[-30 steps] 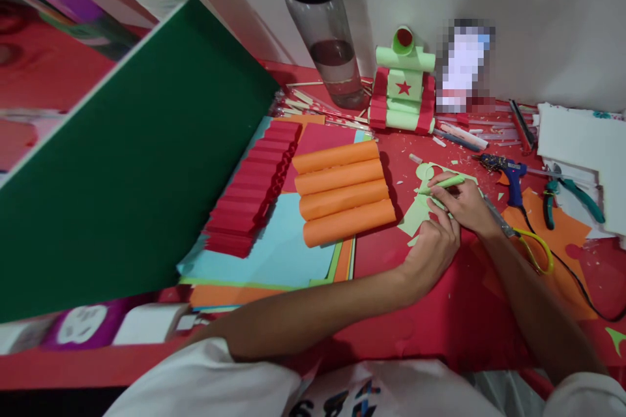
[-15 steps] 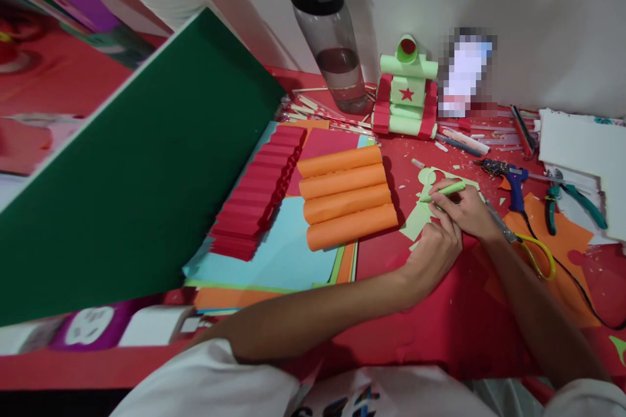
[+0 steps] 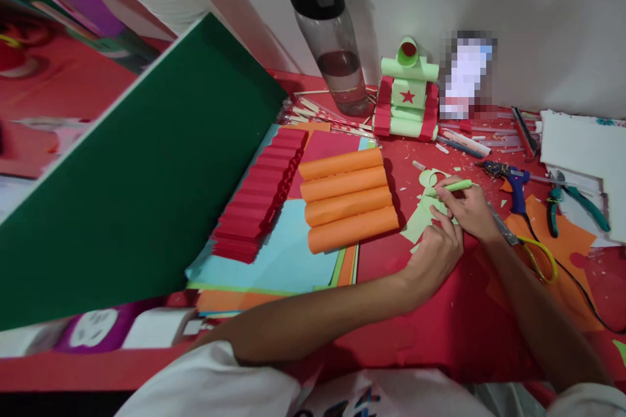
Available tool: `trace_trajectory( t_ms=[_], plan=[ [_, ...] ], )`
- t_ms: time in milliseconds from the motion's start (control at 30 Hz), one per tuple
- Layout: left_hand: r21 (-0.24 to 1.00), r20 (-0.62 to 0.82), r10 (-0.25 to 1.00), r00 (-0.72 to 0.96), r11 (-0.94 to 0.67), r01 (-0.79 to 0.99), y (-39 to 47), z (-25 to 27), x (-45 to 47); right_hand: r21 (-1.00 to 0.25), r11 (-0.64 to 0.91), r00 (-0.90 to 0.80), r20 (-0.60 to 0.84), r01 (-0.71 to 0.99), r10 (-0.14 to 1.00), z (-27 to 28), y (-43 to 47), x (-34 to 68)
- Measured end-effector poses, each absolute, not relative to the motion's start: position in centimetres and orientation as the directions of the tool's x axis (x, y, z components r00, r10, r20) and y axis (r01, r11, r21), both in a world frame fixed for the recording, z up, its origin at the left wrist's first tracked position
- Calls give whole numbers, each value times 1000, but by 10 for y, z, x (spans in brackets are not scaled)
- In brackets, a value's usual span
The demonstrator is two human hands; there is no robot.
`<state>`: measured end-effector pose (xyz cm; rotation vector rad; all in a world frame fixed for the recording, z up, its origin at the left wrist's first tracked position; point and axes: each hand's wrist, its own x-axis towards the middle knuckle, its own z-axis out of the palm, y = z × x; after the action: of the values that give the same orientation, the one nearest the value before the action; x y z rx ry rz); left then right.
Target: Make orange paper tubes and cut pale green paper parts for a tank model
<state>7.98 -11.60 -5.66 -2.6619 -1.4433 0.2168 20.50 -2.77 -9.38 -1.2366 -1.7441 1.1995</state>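
Note:
My right hand is closed around a slim light-green pen, its tip down on a piece of pale green paper. Beside it, my left hand rests on the same paper with fingers apart and partly bent, the fingertips pressing its near side. Round green paper cut-outs lie just beyond the pen tip. Part of the green paper is hidden under both hands. Close to my right wrist lie scissors with yellow handles.
Left of my hands are joined orange paper rolls and pleated red paper on coloured sheets. A green board leans at left. Behind stand a bottle and a green-red paper model. A glue gun and pliers lie right.
The pen and my right hand have shifted slightly right and up over the green paper, and the pen's angle is flatter. My left hand stays nearly in place.

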Motion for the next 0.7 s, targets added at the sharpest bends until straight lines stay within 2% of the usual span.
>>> trace_trajectory(
  t_ms=[100, 267, 467, 700],
  plan=[
    [-175, -73, 835, 545, -549, 818, -115, -56, 79, -939, 132, -332, 21, 316, 943, -93, -28, 205],
    [-161, -64, 835, 547, -549, 820, -115, -57, 79, -951, 60, -257, -21, 303, 966, -91, -28, 205],
    [-144, -64, 832, 551, -554, 820, -116, -58, 79, -951, 90, -314, -7, 295, 949, -91, -28, 204],
    [-121, -53, 840, 541, -543, 831, -115, -56, 78, -952, 32, -236, -43, 305, 971, -93, -27, 206]
  ],
)
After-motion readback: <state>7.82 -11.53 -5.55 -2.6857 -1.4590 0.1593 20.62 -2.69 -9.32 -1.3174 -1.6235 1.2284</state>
